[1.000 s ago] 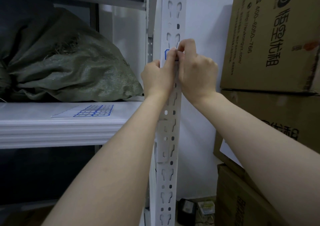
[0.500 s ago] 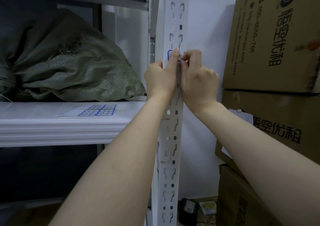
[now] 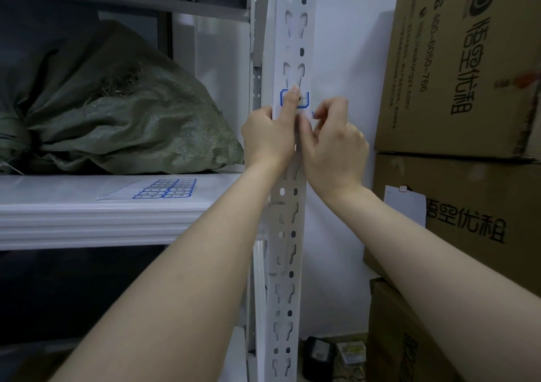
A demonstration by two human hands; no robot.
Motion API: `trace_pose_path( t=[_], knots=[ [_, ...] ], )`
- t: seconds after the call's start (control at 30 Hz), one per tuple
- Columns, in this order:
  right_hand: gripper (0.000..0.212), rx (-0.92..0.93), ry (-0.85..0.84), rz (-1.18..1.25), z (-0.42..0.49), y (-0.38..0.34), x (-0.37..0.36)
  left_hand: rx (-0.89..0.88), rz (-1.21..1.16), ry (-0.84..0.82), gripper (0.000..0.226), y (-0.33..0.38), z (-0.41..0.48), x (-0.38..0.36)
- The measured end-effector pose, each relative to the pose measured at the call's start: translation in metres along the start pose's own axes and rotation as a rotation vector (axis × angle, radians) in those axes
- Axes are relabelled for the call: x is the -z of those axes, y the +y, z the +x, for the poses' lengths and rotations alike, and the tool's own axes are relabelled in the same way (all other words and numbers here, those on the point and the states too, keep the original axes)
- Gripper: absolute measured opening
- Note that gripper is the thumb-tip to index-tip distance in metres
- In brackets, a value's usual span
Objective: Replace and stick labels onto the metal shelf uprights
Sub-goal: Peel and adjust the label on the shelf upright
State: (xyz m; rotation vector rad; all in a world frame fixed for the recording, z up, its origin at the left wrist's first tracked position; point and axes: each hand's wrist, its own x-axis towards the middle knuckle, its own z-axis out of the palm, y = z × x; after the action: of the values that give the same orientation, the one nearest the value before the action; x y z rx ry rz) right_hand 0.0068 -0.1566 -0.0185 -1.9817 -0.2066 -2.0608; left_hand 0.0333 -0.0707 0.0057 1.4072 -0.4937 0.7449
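Three cardboard boxes (image 3: 456, 68) beside white shelf upright (image 3: 288, 235)

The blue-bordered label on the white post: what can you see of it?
The label is a small white sticker, apparently paper, with a rounded blue border. It lies flat on the front of the perforated metal upright. The left hand presses its index finger on the label's left half, hiding that part; its other fingers curl round the upright's edge. The right hand is just beside the lower right corner.
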Motion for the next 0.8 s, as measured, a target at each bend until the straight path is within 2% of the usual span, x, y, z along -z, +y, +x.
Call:
trace_pose_path(
  t=[0.17,0.3,0.43,0.5,0.7,0.8],
  knots=[
    [0.026,-0.068,-0.062,0.067,-0.004,-0.007,0.009,0.002,0.177,-0.029,0.056,0.011,-0.009,0.008],
    [0.023,-0.136,-0.043,0.132,-0.006,-0.013,0.011,-0.047,0.325,0.033,0.044,0.017,-0.023,0.007],
    [0.020,-0.184,-0.021,0.185,-0.015,-0.015,0.014,-0.394,0.378,0.184,0.030,0.009,-0.040,0.019],
    [0.016,-0.180,-0.028,0.195,-0.020,-0.018,0.017,-0.493,0.391,0.180,0.022,0.004,-0.041,0.027],
    [0.015,-0.183,-0.067,0.253,-0.016,-0.024,0.021,-0.466,0.309,0.055,0.014,0.007,-0.041,0.042],
    [0.019,-0.194,-0.060,0.270,-0.011,-0.029,0.022,-0.366,0.174,-0.035,0.014,0.013,-0.043,0.048]
  ],
)
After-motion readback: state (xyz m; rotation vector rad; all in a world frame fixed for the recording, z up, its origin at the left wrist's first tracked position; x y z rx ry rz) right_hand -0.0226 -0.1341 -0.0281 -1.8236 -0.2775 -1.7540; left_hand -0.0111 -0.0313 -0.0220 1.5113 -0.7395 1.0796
